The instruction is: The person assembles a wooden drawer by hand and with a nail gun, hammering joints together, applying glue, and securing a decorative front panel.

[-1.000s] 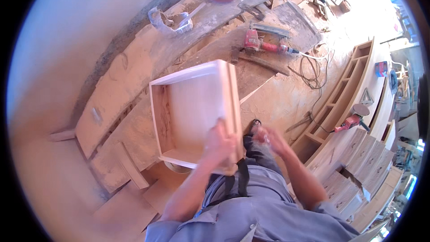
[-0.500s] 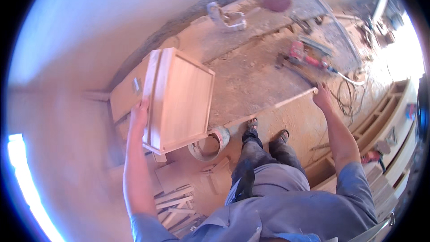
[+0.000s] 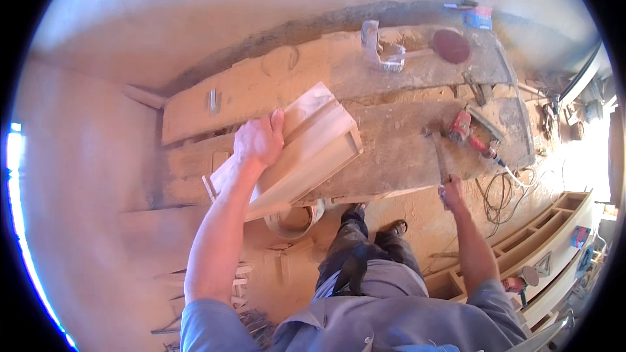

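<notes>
A pale wooden drawer-like box (image 3: 319, 146) lies slanted over the front edge of the workbench (image 3: 385, 137). My left hand (image 3: 259, 140) is clamped over its upper edge, thumb and fingers on the wood. At the bench's front edge, my right hand (image 3: 451, 193) is closed around the lower end of a hammer (image 3: 441, 160). The hammer's handle runs away from me over the bench, its head resting toward the middle. Just right of it lies a red nail gun (image 3: 461, 124) with a pale hose attached.
A dark red sanding disc (image 3: 451, 46) and a whitish bracket-shaped piece (image 3: 378, 49) lie at the back of the bench. Below its front edge stands a bucket (image 3: 293, 220). Wood offcuts litter the floor at left; a long compartmented wooden frame (image 3: 541, 231) and coiled cable (image 3: 499, 199) are at right.
The box has turned and tipped down onto the bench, with my left hand shifting along its edge. My right hand has moved nearer to me and now grips the hammer.
</notes>
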`<state>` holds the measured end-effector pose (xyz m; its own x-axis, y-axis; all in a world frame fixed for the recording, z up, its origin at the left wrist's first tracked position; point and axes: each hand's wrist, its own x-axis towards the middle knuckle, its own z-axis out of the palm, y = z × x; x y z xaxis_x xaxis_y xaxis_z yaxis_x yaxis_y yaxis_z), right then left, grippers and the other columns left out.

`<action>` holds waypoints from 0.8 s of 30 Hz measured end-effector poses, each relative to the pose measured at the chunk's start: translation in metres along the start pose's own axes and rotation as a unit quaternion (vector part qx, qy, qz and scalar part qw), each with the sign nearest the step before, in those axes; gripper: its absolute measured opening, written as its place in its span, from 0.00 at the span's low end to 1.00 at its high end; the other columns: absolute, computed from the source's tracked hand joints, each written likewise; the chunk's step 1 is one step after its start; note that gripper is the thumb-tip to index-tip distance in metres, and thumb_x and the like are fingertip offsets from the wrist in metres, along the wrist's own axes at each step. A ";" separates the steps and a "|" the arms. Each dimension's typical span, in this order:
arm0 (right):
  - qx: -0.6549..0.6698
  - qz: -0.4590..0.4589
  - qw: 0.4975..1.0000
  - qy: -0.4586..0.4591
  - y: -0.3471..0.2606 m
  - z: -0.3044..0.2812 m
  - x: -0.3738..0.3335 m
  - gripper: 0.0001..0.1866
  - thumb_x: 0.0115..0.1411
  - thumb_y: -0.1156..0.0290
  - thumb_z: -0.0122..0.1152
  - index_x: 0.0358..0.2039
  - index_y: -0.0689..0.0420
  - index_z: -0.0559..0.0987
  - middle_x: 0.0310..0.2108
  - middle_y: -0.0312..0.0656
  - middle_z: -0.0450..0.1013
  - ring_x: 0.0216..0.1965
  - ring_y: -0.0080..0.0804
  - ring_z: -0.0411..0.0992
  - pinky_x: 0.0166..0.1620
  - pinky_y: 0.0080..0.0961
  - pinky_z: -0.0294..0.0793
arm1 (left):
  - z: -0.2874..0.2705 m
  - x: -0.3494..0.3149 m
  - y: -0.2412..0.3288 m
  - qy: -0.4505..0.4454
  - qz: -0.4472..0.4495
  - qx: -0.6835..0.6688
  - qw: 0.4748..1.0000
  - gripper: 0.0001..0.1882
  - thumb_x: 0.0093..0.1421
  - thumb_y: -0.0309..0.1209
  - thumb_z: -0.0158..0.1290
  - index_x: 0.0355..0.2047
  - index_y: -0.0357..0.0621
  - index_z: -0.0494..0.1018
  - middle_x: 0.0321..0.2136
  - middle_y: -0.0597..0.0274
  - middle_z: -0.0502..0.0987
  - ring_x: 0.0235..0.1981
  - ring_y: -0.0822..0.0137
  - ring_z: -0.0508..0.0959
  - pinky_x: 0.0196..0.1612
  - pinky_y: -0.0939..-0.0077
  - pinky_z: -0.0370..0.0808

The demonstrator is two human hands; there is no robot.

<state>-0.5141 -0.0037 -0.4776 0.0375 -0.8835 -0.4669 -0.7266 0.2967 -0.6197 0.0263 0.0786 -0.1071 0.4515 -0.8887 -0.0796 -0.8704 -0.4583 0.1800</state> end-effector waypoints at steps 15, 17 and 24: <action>0.167 -0.306 0.937 -0.034 -0.405 -0.109 -0.180 0.13 0.68 0.66 0.61 0.38 0.61 0.68 0.20 0.41 0.71 0.21 0.28 0.73 0.24 0.31 0.71 | -0.010 -0.013 0.003 0.004 0.004 0.015 1.000 0.28 0.74 0.49 0.33 0.43 0.44 0.78 0.33 0.40 0.82 0.38 0.38 0.81 0.46 0.43 0.76; 0.003 -0.388 0.922 -0.007 -0.411 -0.109 -0.174 0.16 0.68 0.65 0.58 0.44 0.63 0.66 0.24 0.54 0.76 0.27 0.54 0.78 0.32 0.47 0.76 | -0.011 -0.011 0.005 -0.001 0.010 0.014 1.000 0.28 0.74 0.49 0.32 0.43 0.44 0.78 0.33 0.40 0.82 0.38 0.38 0.81 0.46 0.44 0.75; -0.226 -0.318 0.918 -0.074 -0.450 -0.113 -0.160 0.20 0.67 0.61 0.57 0.47 0.66 0.68 0.32 0.63 0.78 0.38 0.65 0.78 0.43 0.57 0.74 | -0.017 -0.015 0.012 -0.021 -0.008 -0.010 1.000 0.27 0.74 0.49 0.32 0.45 0.46 0.77 0.36 0.38 0.82 0.41 0.37 0.81 0.48 0.42 0.75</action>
<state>-0.2704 -0.0372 -0.0525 0.6216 -0.7567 -0.2026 -0.7344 -0.4728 -0.4870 0.0129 0.0864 -0.0872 0.4559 -0.8813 -0.1246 -0.8590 -0.4723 0.1977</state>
